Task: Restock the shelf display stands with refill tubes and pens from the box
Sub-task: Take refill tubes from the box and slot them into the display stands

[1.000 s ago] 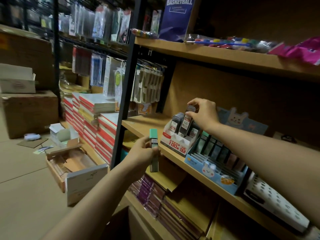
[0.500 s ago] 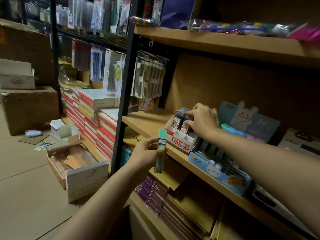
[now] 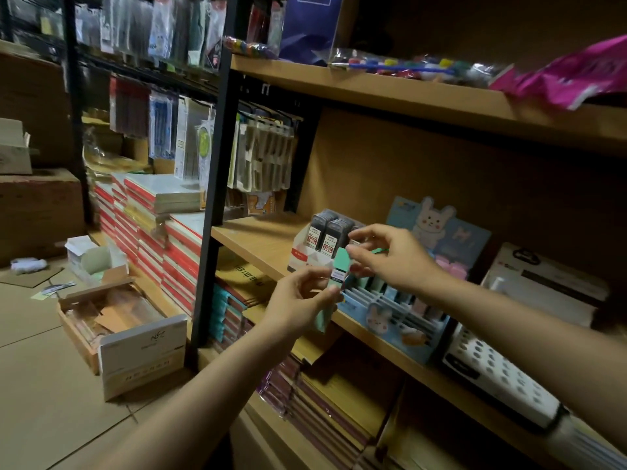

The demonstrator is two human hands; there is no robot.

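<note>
My left hand point(image 3: 298, 300) holds a mint-green refill tube point(image 3: 334, 286) upright in front of the middle shelf point(image 3: 258, 242). My right hand point(image 3: 390, 256) is beside the tube's top, its fingers touching the cap end. Behind the hands a red-and-white display stand point(image 3: 302, 254) holds dark refill tubes point(image 3: 327, 234). To its right a blue bunny display stand point(image 3: 390, 313) has slotted rows with several pastel tubes.
An open cardboard box point(image 3: 101, 313) with a white lid lies on the floor at left, near stacked red notebooks point(image 3: 152, 239). A white dotted case point(image 3: 502, 378) sits right of the bunny stand. Hanging packets point(image 3: 258, 157) fill the rack behind the black post point(image 3: 217, 171).
My right hand pushed a dark tube down into the red-and-white stand, let go and came over to the green tube. My left hand raised the green tube toward the shelf.
</note>
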